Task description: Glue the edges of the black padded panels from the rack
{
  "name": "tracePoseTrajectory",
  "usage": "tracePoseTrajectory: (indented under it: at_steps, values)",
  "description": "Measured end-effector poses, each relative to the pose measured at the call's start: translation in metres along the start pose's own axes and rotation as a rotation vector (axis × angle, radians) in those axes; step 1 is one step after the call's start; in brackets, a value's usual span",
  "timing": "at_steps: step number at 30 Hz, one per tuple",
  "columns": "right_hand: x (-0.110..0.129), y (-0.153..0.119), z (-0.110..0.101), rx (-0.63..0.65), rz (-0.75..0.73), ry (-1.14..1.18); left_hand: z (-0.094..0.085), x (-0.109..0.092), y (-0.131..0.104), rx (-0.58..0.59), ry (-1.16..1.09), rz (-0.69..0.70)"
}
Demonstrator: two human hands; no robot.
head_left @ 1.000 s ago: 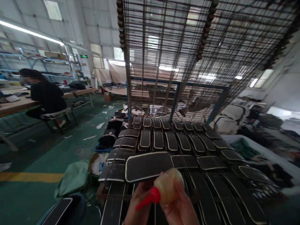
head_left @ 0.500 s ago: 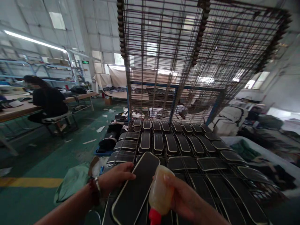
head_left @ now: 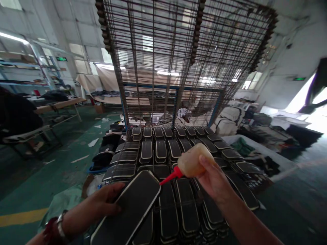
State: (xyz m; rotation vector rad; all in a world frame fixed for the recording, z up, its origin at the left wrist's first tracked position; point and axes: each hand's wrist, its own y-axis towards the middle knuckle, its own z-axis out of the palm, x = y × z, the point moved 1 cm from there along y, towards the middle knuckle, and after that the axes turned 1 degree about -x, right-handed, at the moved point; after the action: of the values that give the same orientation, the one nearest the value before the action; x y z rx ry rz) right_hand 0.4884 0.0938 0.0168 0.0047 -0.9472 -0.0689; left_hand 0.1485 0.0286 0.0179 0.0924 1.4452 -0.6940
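Observation:
My left hand [head_left: 106,200] grips the left edge of a dark, rounded rectangular panel [head_left: 133,207] with a pale rim, thumb on top and fingers hidden beneath. The panel is tilted above the rack in front of me. My right hand [head_left: 211,173] is wrapped round a squeeze bottle [head_left: 195,160] with yellowish contents. Its red nozzle [head_left: 171,176] points left and down, the tip at the panel's upper right edge. Under and beyond both hands, many similar dark panels [head_left: 167,211] lie in rows on the wire rack.
Raised wire shelves [head_left: 158,51] lean over the rack's far side. On the left, a person in dark clothes [head_left: 19,114] sits by a work table [head_left: 60,104]. Green cloth [head_left: 61,207] lies at lower left. White bags [head_left: 227,119] and a bin [head_left: 278,170] stand right.
The squeeze bottle has swung from pointing down to pointing left, its nozzle now at the panel's edge. My left hand and the panel sit lower and further left. The view has turned right.

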Motion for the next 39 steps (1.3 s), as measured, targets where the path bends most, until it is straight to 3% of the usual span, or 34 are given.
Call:
tracePoseTrajectory:
  at_steps: [4,12,18,28,39]
  values:
    - [0.003,-0.001,0.002,0.034,-0.079,-0.040,0.003,-0.002,-0.003,-0.013,0.014,-0.023]
    - [-0.011,-0.008,-0.006,0.030,-0.069,-0.016,0.000,0.005,0.000,-0.011,-0.035,-0.022]
    - [-0.017,-0.010,-0.005,-0.106,-0.079,0.062,0.010,0.000,0.002,-0.031,-0.106,-0.051]
    - [-0.029,-0.023,-0.006,-0.161,-0.073,0.077,0.020,0.004,0.003,-0.074,-0.265,-0.055]
    - [-0.047,-0.053,-0.005,-0.098,-0.019,0.030,0.016,0.010,0.005,-0.129,-0.354,-0.079]
